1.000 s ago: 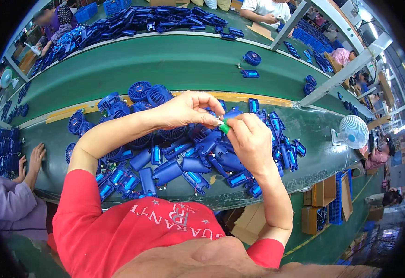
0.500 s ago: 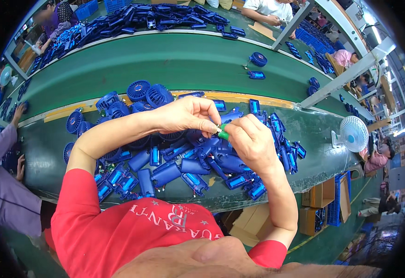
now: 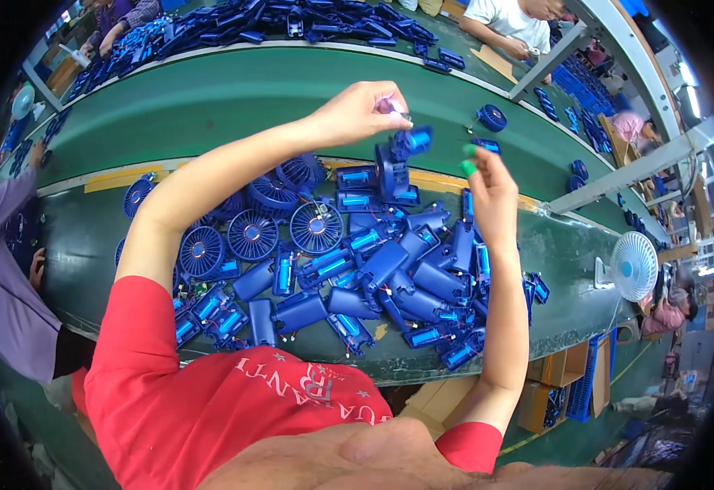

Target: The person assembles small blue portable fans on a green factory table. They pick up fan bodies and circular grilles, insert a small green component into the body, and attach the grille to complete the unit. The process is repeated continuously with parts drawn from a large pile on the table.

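Observation:
Out over the belt's near edge, my left hand (image 3: 365,113) is closed in a pinch. A blue fan (image 3: 390,170) and a blue casing piece (image 3: 412,141) hang just below its fingertips, blurred by motion. Exactly which part the fingers grip is hard to make out. To the right, my right hand (image 3: 494,192) is held up with thumb and forefinger apart and nothing between them. Green finger covers (image 3: 468,167) sit on those fingertips. Beneath both hands lies a heap of blue handle casings (image 3: 386,265) with light-blue cells and short wires. Round blue fan heads (image 3: 252,234) are piled to its left.
Beyond the bench runs a green conveyor belt (image 3: 234,110) carrying a blue fan (image 3: 492,118). A white desk fan (image 3: 633,265) stands at the bench's right end. Below are cardboard boxes (image 3: 565,363). Co-workers sit opposite, and a purple sleeve (image 3: 14,278) reaches in at left.
My hands, which met at a small white piece, have come apart. The left has moved away from me with the fan below it; the right has shifted to the right and opened.

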`<state>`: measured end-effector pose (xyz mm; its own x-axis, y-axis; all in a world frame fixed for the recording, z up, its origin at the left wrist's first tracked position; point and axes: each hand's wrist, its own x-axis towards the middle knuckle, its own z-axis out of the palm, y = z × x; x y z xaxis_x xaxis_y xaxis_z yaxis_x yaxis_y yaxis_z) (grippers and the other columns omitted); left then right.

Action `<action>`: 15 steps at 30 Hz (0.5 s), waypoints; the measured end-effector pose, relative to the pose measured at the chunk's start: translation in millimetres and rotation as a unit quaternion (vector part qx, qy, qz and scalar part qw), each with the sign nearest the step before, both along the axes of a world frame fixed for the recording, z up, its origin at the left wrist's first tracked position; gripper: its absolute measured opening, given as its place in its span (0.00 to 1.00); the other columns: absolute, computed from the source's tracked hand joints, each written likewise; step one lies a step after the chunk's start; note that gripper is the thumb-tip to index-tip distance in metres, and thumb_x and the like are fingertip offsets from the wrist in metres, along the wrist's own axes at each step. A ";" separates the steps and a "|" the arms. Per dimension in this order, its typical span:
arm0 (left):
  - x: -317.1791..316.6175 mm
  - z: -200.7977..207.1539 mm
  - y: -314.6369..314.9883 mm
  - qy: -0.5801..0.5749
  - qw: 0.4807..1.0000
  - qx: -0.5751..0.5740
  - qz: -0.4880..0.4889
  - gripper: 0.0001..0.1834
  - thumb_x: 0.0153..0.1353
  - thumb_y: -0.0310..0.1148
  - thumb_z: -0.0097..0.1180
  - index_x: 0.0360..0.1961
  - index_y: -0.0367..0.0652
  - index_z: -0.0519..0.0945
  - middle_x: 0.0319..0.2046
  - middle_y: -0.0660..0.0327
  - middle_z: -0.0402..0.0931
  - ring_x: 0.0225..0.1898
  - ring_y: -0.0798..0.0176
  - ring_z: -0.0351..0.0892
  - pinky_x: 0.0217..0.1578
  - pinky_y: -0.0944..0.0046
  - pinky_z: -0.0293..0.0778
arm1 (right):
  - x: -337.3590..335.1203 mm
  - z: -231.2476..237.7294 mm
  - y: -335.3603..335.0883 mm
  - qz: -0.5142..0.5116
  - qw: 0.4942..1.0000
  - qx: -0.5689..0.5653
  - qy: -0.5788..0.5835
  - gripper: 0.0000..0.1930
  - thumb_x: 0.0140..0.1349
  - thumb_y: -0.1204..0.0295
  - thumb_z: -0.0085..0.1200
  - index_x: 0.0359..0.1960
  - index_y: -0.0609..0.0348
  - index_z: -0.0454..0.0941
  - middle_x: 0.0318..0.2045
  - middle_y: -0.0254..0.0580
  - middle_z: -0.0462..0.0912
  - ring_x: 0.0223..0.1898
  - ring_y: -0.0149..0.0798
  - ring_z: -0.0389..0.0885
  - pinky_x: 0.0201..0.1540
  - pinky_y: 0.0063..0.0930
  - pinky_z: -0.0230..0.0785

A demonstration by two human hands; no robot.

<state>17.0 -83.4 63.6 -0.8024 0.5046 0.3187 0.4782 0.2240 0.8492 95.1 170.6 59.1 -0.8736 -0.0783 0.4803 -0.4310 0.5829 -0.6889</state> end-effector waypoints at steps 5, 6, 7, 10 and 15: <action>-14.0 -47.3 -37.2 0.232 0.957 -0.169 0.026 0.15 0.52 0.30 0.61 0.41 0.38 0.75 0.44 0.52 0.75 0.49 0.49 0.73 0.51 0.55 0.68 | -17.1 -49.7 -12.1 0.068 0.989 0.087 -0.100 0.11 0.56 0.76 0.52 0.41 0.65 0.78 0.35 0.51 0.80 0.37 0.47 0.80 0.42 0.34 0.71; -5.3 -46.9 -39.8 0.247 0.953 -0.177 0.002 0.15 0.52 0.30 0.61 0.41 0.38 0.76 0.45 0.52 0.74 0.50 0.49 0.72 0.52 0.54 0.67 | -16.0 -56.2 -17.0 0.074 0.988 0.108 -0.083 0.10 0.56 0.76 0.52 0.39 0.64 0.79 0.36 0.53 0.80 0.39 0.51 0.80 0.43 0.38 0.71; 6.5 -46.9 -42.3 0.261 0.947 -0.186 -0.022 0.15 0.51 0.31 0.61 0.40 0.38 0.76 0.45 0.51 0.73 0.50 0.48 0.70 0.52 0.53 0.66 | -14.0 -58.7 -20.7 0.088 0.983 0.134 -0.089 0.10 0.55 0.75 0.53 0.39 0.64 0.79 0.36 0.54 0.80 0.41 0.54 0.79 0.44 0.41 0.70; 38.4 -39.6 -64.5 0.139 0.929 -0.292 -0.177 0.14 0.50 0.31 0.61 0.38 0.38 0.78 0.41 0.54 0.75 0.47 0.50 0.71 0.49 0.54 0.67 | -17.9 -62.0 -45.5 0.161 0.965 0.184 -0.094 0.11 0.56 0.75 0.51 0.40 0.63 0.78 0.38 0.54 0.80 0.41 0.56 0.78 0.45 0.43 0.70; 71.7 -50.6 -76.0 0.205 0.869 -0.407 -0.195 0.16 0.49 0.33 0.62 0.40 0.41 0.80 0.37 0.59 0.76 0.44 0.55 0.71 0.48 0.57 0.63 | -34.3 -74.4 -48.4 0.110 0.964 0.216 -0.107 0.13 0.55 0.78 0.48 0.42 0.64 0.78 0.40 0.55 0.80 0.43 0.54 0.78 0.47 0.42 0.70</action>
<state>88.6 -159.4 13.0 -0.4233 0.9045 -0.0519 0.8773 0.4236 0.2257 60.9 122.2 -15.3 -0.8884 -0.4254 0.1726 -0.4522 0.7459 -0.4891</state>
